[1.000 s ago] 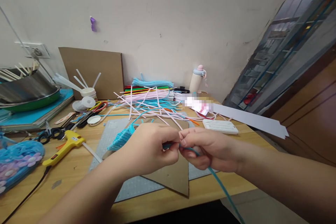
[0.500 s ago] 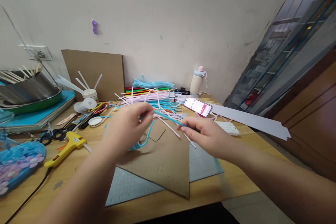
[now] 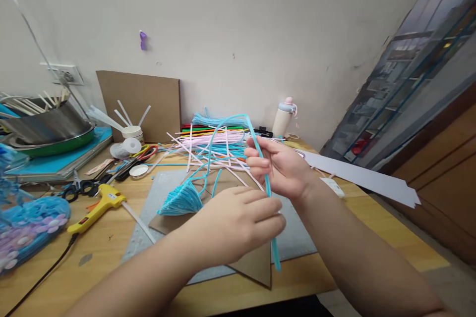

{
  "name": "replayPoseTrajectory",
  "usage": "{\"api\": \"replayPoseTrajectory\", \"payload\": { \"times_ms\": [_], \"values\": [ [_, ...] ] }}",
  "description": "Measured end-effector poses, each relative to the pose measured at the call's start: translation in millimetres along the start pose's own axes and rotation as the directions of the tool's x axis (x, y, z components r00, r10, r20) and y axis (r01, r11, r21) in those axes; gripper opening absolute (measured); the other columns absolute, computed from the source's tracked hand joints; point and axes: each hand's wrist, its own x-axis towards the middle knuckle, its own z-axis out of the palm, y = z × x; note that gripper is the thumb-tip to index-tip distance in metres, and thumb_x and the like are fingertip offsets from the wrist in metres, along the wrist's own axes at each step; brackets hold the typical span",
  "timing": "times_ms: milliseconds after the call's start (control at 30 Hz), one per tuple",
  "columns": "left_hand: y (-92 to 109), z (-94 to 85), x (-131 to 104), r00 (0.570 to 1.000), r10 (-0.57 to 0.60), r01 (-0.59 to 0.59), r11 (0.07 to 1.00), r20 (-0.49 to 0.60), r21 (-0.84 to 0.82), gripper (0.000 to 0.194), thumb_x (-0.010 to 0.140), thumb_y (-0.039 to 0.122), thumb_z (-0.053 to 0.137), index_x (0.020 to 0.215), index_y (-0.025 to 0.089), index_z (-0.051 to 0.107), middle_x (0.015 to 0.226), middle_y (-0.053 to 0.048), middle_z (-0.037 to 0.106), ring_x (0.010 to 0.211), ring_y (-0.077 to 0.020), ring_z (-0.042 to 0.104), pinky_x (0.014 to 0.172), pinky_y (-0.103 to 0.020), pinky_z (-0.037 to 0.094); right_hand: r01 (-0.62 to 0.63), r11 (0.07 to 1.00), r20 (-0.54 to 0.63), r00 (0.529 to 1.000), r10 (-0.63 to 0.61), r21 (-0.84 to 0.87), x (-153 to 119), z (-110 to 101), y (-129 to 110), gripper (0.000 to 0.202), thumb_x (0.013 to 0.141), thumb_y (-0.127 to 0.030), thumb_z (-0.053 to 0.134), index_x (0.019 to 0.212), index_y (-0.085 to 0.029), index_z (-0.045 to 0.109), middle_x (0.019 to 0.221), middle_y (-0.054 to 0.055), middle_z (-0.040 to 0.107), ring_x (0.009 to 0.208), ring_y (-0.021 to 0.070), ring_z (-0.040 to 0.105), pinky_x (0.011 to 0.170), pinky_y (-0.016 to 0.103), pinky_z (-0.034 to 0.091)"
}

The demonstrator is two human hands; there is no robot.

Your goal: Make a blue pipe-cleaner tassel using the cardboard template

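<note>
A long blue pipe cleaner runs up through both hands, bends at its top and loops down toward a blue wound bundle. My right hand holds the strand upright between thumb and curled fingers. Lower down, my left hand has its fingers closed round the same strand, palm down, hiding part of it. The bundle rests on a brown cardboard piece at the left of my left hand. Beneath the cardboard lies a grey cutting mat.
Pink and blue pipe cleaners are heaped behind the hands. A yellow glue gun, scissors and a blue flowered piece lie left. A white bottle stands at the back, beside long white strips.
My left hand has moved right and down, uncovering the blue bundle. My right hand has turned upward, and the strand now stands upright with a loop. The view has shifted slightly.
</note>
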Motion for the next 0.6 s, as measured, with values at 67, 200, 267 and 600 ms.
{"api": "replayPoseTrajectory", "payload": {
  "times_ms": [67, 200, 267, 600],
  "values": [
    [-11.3, -4.7, -4.9, 0.988, -0.082, 0.086, 0.996, -0.134, 0.022, 0.025, 0.090, 0.013, 0.038, 0.101, 0.017, 0.059, 0.102, -0.006, 0.066, 0.091, -0.0163, 0.058, 0.078, -0.031, 0.047, 0.095, 0.910, -0.065, 0.989, -0.132, -0.404, 18.6, -19.8, 11.0, 0.037, 0.092, -0.040, 0.025, 0.091, -0.017, 0.053, 0.081, 0.005, 0.059, 0.066, 0.0121, 0.058, 0.055, 0.021, 0.047],
    [-34.3, -29.2, -17.3, 0.839, -0.324, 0.354, 0.935, -0.438, -0.014, 0.026, 0.087, 0.009, 0.041, 0.101, 0.019, 0.061, 0.105, -0.007, 0.065, 0.097, -0.0165, 0.058, 0.084, -0.033, 0.046, -0.100, 0.386, -0.262, 0.881, -0.395, -0.917, 74.6, -76.7, 31.1, 0.035, 0.086, -0.023, 0.028, 0.110, -0.014, 0.052, 0.107, 0.011, 0.060, 0.093, 0.0190, 0.059, 0.073, 0.028, 0.049],
    [-42.5, -43.7, -23.3, 0.693, -0.447, 0.474, 0.874, -0.565, -0.110, 0.021, 0.086, 0.013, 0.045, 0.095, 0.020, 0.063, 0.097, -0.005, 0.066, 0.092, -0.0158, 0.060, 0.082, -0.032, 0.047, -0.176, 0.270, -0.278, 0.869, -0.408, -0.947, 103.1, -100.5, 34.2, 0.037, 0.083, -0.016, 0.031, 0.111, -0.013, 0.055, 0.111, 0.012, 0.060, 0.102, 0.0216, 0.055, 0.083, 0.033, 0.045],
    [-65.5, -71.1, -44.6, 0.010, -0.608, 0.515, 0.684, -0.794, -0.517, 0.020, 0.084, 0.018, 0.048, 0.087, 0.014, 0.067, 0.077, -0.004, 0.065, 0.067, -0.0136, 0.062, 0.051, -0.024, 0.047, -0.186, -0.204, -0.152, 0.974, -0.170, -0.961, 186.2, -130.0, 46.1, 0.033, 0.088, -0.032, 0.053, 0.117, -0.016, 0.052, 0.122, 0.009, 0.051, 0.106, 0.0224, 0.053, 0.089, 0.045, 0.045]
  ]
}}
